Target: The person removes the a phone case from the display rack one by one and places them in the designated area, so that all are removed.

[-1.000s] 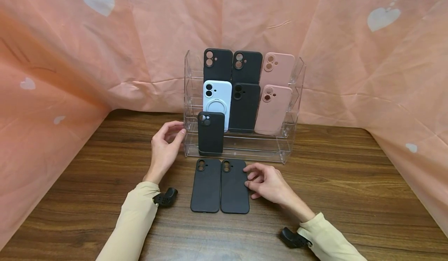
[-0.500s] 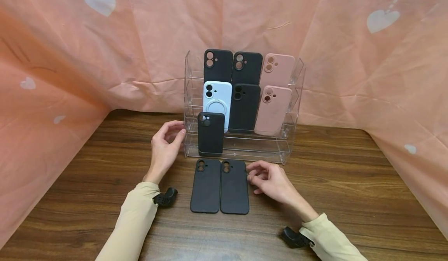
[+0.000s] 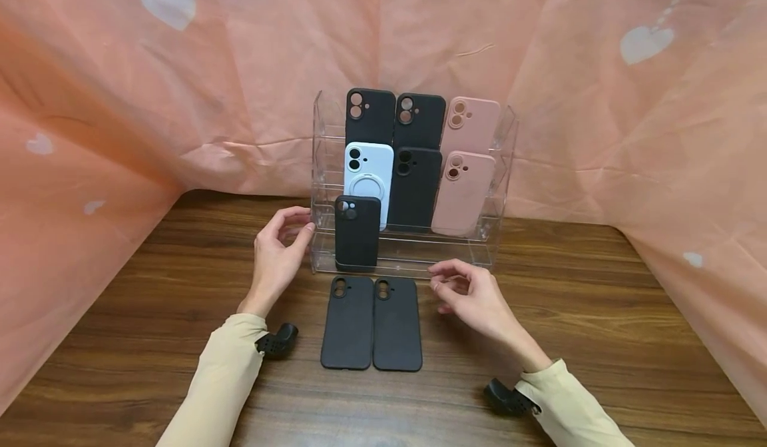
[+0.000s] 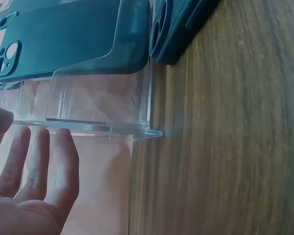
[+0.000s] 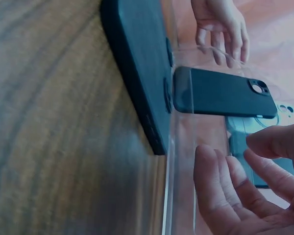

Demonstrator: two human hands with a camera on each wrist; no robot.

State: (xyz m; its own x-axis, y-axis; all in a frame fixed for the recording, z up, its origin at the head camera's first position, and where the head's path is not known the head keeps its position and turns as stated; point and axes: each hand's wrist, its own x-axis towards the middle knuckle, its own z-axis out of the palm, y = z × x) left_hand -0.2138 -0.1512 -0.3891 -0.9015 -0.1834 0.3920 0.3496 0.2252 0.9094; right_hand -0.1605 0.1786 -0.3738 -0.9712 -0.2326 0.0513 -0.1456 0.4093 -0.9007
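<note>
A clear acrylic tiered stand holds phone cases on several steps. My left hand is at its left side; in the left wrist view the fingertips are right at the clear side panel. On the lowest step a black phone case leans at the left. Two black phone cases lie side by side before the stand, a left case and a right case. My right hand hovers just right of the right case, fingers loosely bent, nothing between them.
Higher on the stand are a white case with a ring, a middle black case and a pink case. Two black cases and a pink case fill the top row. Pink cloth surrounds the wooden table.
My right hand has left the right case's edge, moving slightly right and toward the stand. The left hand stays at the stand's side. The head view has shifted a little.
</note>
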